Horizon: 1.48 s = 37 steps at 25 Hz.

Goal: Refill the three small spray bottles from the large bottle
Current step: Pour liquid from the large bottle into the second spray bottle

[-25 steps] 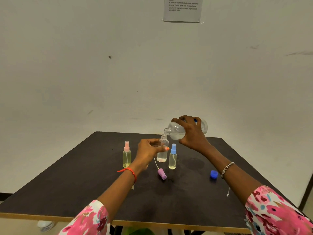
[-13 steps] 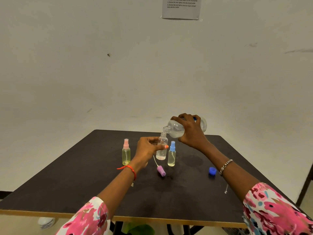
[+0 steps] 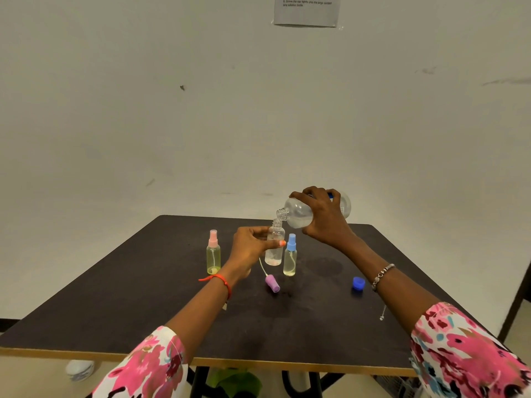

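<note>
I am observing the right hand (image 3: pixel 327 222) clamping its curled fingers around the large bottle (image 3: pixel 298 213). It is holding that bottle tipped almost onto its side above the far middle of the desk (image 3: pixel 138 300), with the open mouth pointing left and slightly down. The mouth is sitting just over the neck of the uncapped small bottle (image 3: pixel 273 256); I cannot tell whether the two are touching, or whether liquid is passing.

The left hand (image 3: pixel 251 249) is gripping the uncapped small bottle from its left side, thumb across the near face, and keeping it upright on the desk. Some clear liquid is showing in its lower part.

The blue-topped spray bottle (image 3: pixel 290 261) is standing upright just to the right of it, holding pale yellow liquid. The pink-topped spray bottle (image 3: pixel 213 255) is standing upright further left, apart from the left hand, with similar liquid.

The purple spray head (image 3: pixel 272 283) is lying on its side on the desk, nearer than the uncapped bottle, its tube pointing far-left. The blue cap (image 3: pixel 358 282) is resting on the desk to the right, close to the right forearm.
</note>
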Each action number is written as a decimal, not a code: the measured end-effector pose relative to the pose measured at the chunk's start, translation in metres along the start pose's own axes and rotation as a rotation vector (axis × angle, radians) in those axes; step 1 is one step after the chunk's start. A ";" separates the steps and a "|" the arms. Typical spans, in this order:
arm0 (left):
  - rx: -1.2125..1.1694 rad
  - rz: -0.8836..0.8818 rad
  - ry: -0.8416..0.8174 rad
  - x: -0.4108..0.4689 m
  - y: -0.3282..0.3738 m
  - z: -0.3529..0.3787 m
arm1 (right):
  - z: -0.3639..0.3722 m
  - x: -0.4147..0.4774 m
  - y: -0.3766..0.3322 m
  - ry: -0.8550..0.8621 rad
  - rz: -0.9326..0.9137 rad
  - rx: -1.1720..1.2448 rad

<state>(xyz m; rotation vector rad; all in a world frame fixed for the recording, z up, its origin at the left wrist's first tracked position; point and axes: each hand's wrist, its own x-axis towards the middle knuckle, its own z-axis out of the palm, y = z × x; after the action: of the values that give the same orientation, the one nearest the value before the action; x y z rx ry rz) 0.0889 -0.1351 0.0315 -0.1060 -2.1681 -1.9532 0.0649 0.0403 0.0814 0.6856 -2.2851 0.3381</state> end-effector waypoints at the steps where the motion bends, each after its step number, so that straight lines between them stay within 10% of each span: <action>1: -0.004 -0.002 -0.002 0.000 0.000 0.000 | 0.000 0.000 0.000 0.000 -0.001 0.001; 37: -0.015 0.029 -0.033 0.000 -0.006 -0.002 | 0.005 -0.003 0.001 -0.017 -0.001 0.007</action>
<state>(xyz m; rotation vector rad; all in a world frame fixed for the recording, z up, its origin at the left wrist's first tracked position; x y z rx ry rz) 0.0883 -0.1380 0.0255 -0.1727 -2.1602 -1.9655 0.0632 0.0400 0.0761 0.6956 -2.3002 0.3412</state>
